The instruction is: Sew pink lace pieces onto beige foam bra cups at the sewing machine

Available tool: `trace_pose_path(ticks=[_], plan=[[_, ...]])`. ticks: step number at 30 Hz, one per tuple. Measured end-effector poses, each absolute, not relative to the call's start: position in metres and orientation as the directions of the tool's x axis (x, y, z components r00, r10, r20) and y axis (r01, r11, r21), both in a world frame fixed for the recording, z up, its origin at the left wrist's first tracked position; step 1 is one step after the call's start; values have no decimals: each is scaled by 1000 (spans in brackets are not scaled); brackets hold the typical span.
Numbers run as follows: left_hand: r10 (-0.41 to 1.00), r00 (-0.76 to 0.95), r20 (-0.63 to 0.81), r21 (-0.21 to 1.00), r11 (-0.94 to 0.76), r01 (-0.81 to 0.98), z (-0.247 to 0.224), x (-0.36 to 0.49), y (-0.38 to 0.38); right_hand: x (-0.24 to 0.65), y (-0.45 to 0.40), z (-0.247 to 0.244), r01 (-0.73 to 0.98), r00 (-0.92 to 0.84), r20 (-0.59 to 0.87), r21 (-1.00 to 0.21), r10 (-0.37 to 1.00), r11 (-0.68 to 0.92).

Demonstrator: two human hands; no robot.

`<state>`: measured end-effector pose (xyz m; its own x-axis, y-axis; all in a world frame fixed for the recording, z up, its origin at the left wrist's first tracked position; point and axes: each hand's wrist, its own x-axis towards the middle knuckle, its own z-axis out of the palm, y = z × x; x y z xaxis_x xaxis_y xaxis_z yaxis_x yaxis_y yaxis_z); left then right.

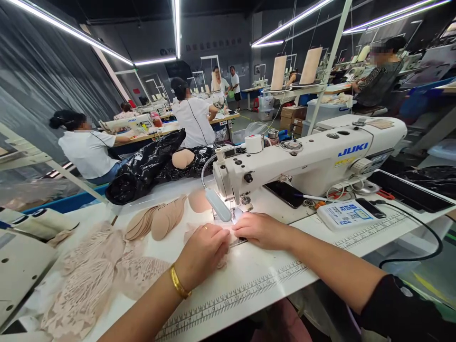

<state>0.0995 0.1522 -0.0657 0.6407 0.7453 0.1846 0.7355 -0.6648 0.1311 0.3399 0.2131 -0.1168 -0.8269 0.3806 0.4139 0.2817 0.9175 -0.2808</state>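
Note:
A white sewing machine stands on the white table, its small lamp lighting the needle area. Just in front of the needle, my left hand presses on pale pink fabric, its fingers together. My right hand meets it from the right, fingertips pinched at the fabric's edge beside the presser foot. The needle is mostly hidden behind the lamp. Left of my hands lie stacks of beige oval pads and a heap of pink lace pieces.
Behind the pads lie black plastic bags with one beige pad on top. A phone, a white box and a cable are at the right. Thread cones lie at the left. Several people sit at other machines beyond.

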Motion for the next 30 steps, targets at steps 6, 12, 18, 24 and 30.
trace_pose_path(ticks=[6,12,18,24,30], plan=[[696,647,311,81,-697,712,-97,102,166,344,213,-113,432,-805,360,-187,471,882],[712,640,289,159,-695,701,-101,99,168,344,212,-106,452,-830,279,-174,484,875],[699,628,342,165,-703,692,-108,99,171,344,212,-105,450,-829,279,-184,485,874],[685,639,351,132,-712,690,-110,101,172,343,212,-106,451,-831,279,-170,482,876],[667,629,399,167,-727,665,-113,101,173,340,212,-108,478,-805,282,-212,522,852]])
